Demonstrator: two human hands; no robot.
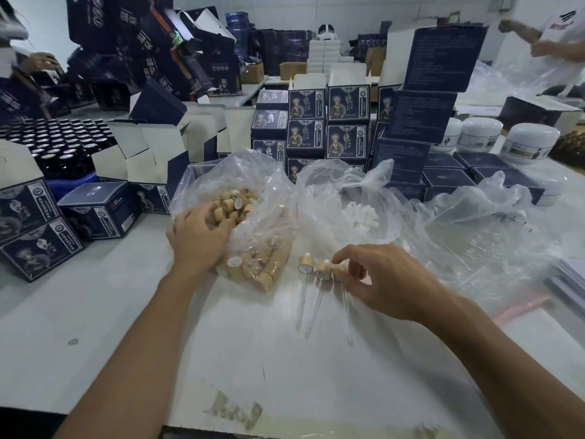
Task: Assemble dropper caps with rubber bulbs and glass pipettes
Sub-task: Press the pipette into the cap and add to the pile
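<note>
- Left hand (198,237) reaches into the clear plastic bag of tan bamboo-look dropper caps (240,217), fingers curled among the caps; whether it grips one I cannot tell.
- Right hand (384,280) pinches the cap of the rightmost assembled dropper with glass pipette (343,289) on the white table (95,312).
- Two more assembled droppers (311,280) lie just left of it, pipettes pointing toward the person.
- Behind them, a second clear bag holds white rubber bulbs (361,213).
- Dark blue printed boxes (316,122) are stacked beyond the bags.
</note>
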